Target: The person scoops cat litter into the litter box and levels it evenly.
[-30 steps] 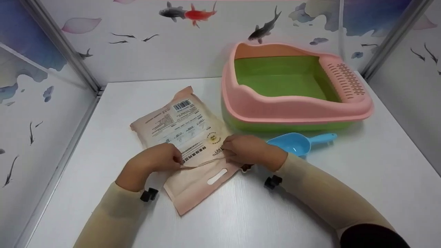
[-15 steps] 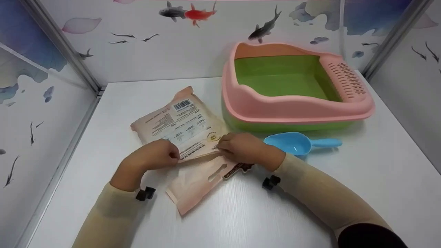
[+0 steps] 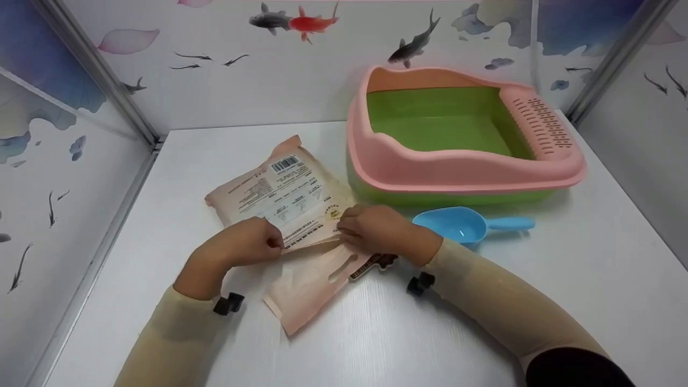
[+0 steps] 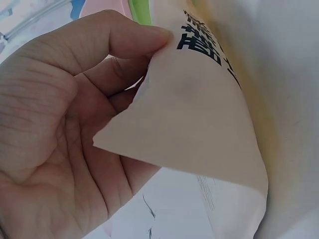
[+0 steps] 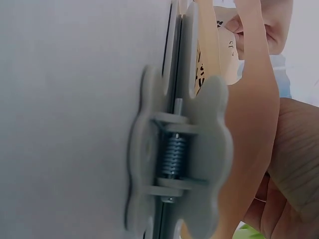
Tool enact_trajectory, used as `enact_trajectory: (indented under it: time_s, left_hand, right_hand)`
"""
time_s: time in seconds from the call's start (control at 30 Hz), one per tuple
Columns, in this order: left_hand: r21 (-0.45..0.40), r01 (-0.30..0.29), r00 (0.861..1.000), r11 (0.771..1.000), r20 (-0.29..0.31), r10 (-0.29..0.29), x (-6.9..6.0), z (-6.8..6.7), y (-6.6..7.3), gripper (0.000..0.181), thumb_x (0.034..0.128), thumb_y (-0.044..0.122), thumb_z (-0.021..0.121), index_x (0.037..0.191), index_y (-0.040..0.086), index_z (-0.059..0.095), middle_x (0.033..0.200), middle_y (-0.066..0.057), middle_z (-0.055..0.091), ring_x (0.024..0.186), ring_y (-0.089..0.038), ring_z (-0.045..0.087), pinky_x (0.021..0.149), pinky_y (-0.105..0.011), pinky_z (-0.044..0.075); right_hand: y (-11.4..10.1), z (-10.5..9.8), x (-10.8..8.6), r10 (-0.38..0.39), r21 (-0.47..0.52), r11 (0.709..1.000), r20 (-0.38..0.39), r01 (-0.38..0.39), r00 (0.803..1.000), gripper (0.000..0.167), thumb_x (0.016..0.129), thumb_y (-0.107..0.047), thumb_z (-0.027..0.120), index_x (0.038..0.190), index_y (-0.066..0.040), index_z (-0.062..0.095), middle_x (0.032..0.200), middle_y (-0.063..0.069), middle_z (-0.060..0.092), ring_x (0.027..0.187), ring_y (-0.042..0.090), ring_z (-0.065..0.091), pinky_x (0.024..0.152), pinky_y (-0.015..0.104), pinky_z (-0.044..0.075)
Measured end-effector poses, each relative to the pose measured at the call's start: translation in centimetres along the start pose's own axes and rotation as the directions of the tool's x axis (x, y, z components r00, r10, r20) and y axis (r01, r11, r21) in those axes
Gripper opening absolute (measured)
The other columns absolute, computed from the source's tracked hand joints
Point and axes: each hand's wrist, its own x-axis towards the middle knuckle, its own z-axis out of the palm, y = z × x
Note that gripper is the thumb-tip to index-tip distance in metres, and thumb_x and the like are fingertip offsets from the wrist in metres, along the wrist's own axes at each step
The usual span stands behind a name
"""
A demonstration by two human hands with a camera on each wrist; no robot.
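Observation:
A pale pink printed bag lies slantwise on the table, its barcode side up. My left hand pinches one layer at the left of the bag's cut edge between thumb and finger; in the left wrist view, that layer's edge is lifted. My right hand pinches the same edge farther right, its fingertips partly hidden. Towards me lies the bag's top part, with a slot handle. Beside the right hand, a brown-and-white clip sits at the bag's side; its spring shows in the right wrist view.
A pink-rimmed green litter box stands at the back right. In front of it, close to my right wrist, lies a blue scoop. White table surface stretches before me, with printed panels on three sides.
Both hands have risen slightly with the bag's edge, and the gap below it is wider. More of the clip shows. The scoop has shifted a little to the right.

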Motion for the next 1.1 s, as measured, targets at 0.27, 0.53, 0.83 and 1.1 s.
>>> enact_trajectory:
  time_s: [0.27, 0.53, 0.83, 1.1]
  left_hand:
    - [-0.014, -0.035, 0.999, 0.999, -0.009, 0.035, 0.0, 0.1, -0.2, 0.018, 0.089, 0.008, 0.065, 0.074, 0.014, 0.073, 0.069, 0.004, 0.058, 0.061, -0.009, 0.046, 0.055, -0.023, 0.035]
    - [-0.032, -0.001, 1.0, 0.999, 0.009, 0.001, 0.0, 0.4, 0.2, 0.015, 0.0919, 0.015, 0.069, 0.078, 0.013, 0.076, 0.072, 0.004, 0.061, 0.063, -0.01, 0.05, 0.054, -0.023, 0.037]
    - [-0.04, 0.055, 0.998, 0.998, -0.036, -0.057, 0.3, 0.7, 0.6, 0.02, 0.093, 0.033, 0.077, 0.085, 0.015, 0.074, 0.077, 0.002, 0.064, 0.068, -0.014, 0.054, 0.058, -0.026, 0.041]
    - [-0.005, 0.004, 0.996, 1.0, -0.094, -0.005, 0.5, 0.8, 1.0, 0.013, 0.0964, 0.026, 0.072, 0.094, 0.014, 0.076, 0.083, 0.001, 0.067, 0.073, -0.015, 0.058, 0.066, -0.028, 0.047]
  right_hand:
    - [-0.1, 0.1, 0.2, -0.036, -0.019, 0.999, -0.014, 0.036, 0.999, 0.016, 0.104, -0.022, 0.063, 0.108, -0.014, 0.076, 0.105, 0.002, 0.075, 0.1, 0.02, 0.072, 0.082, 0.037, 0.062]
    - [0.0, 0.1, 0.3, 0.048, -0.037, 0.998, -0.013, -0.048, 0.999, 0.016, 0.103, -0.018, 0.063, 0.11, -0.017, 0.078, 0.106, 0.002, 0.077, 0.096, 0.02, 0.074, 0.075, 0.037, 0.064]
    - [-0.1, -0.2, 0.3, 0.092, -0.044, 0.994, -0.098, -0.096, 0.991, 0.017, 0.1, -0.011, 0.064, 0.111, -0.014, 0.077, 0.104, 0.003, 0.077, 0.09, 0.023, 0.075, 0.073, 0.038, 0.063]
    - [0.1, -0.3, 0.3, 0.101, -0.016, 0.994, -0.158, -0.105, 0.982, 0.016, 0.099, -0.009, 0.064, 0.105, -0.015, 0.078, 0.1, 0.001, 0.077, 0.089, 0.021, 0.075, 0.069, 0.039, 0.062]
